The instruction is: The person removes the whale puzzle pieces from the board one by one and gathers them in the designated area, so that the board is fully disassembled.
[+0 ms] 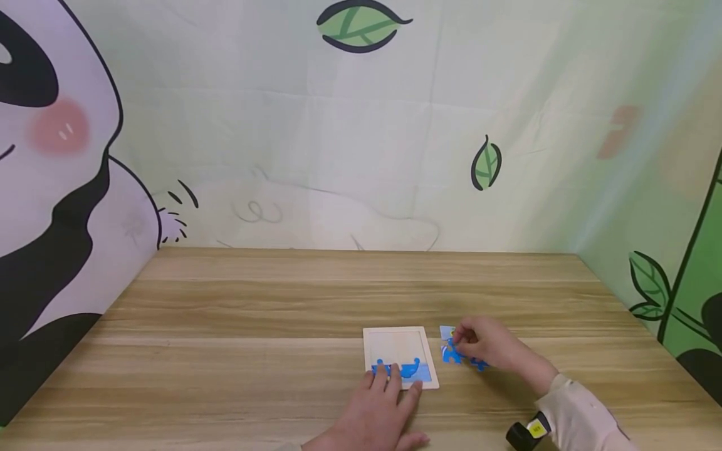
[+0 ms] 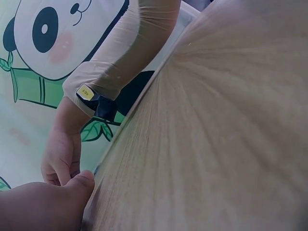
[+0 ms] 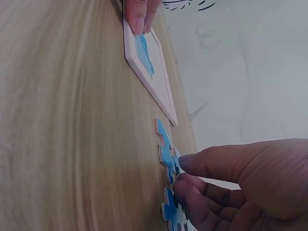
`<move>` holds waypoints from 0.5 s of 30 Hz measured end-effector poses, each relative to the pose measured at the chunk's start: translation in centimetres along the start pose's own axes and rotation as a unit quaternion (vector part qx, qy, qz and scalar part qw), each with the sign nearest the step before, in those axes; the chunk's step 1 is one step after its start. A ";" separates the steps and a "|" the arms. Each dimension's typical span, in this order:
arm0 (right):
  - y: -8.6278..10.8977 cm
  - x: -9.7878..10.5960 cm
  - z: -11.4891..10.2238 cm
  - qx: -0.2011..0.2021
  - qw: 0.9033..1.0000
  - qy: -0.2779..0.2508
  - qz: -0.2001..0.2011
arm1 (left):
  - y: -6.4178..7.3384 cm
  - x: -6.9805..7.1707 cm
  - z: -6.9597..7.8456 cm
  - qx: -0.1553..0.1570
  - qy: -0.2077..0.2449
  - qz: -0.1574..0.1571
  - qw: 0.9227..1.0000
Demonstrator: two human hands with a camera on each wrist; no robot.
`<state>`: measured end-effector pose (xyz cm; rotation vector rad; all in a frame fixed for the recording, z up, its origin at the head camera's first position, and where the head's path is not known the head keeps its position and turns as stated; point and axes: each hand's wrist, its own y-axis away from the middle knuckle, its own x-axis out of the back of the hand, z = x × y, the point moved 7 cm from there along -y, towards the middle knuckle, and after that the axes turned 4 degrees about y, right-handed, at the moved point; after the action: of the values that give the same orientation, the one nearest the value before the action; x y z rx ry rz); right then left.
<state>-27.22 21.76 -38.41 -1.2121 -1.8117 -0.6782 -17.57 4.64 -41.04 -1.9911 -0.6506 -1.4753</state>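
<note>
A small wooden puzzle tray [image 1: 395, 338] lies on the table, blue puzzle pieces [image 1: 410, 371] filling its near part. My left hand [image 1: 380, 407] rests at the tray's near edge with fingers stretched out, fingertips touching the fitted pieces. Just right of the tray, several loose blue puzzle pieces [image 3: 166, 151] lie close together. Over them is my right hand [image 1: 487, 341], thumb and fingers curled together in a pinch at a puzzle piece; the fingers hide most of that piece. In the left wrist view the left thumb [image 2: 79, 185] shows, but the tray is hidden.
The wood-grain table [image 1: 225, 363] reaches back to a printed wall sheet [image 1: 338, 156] with a panda and leaves. A black wrist camera [image 1: 527, 432] with a yellow label sits at the right sleeve cuff.
</note>
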 end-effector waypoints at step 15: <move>0.0 0.5 -0.7 -0.022 0.999 0.003 0.029 | 0.1 0.4 -0.2 -0.010 0.005 0.037 0.999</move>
<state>-27.11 21.43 -37.58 -1.2851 -1.7581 -0.6903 -17.55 4.43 -40.65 -2.0013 -0.5532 -1.4517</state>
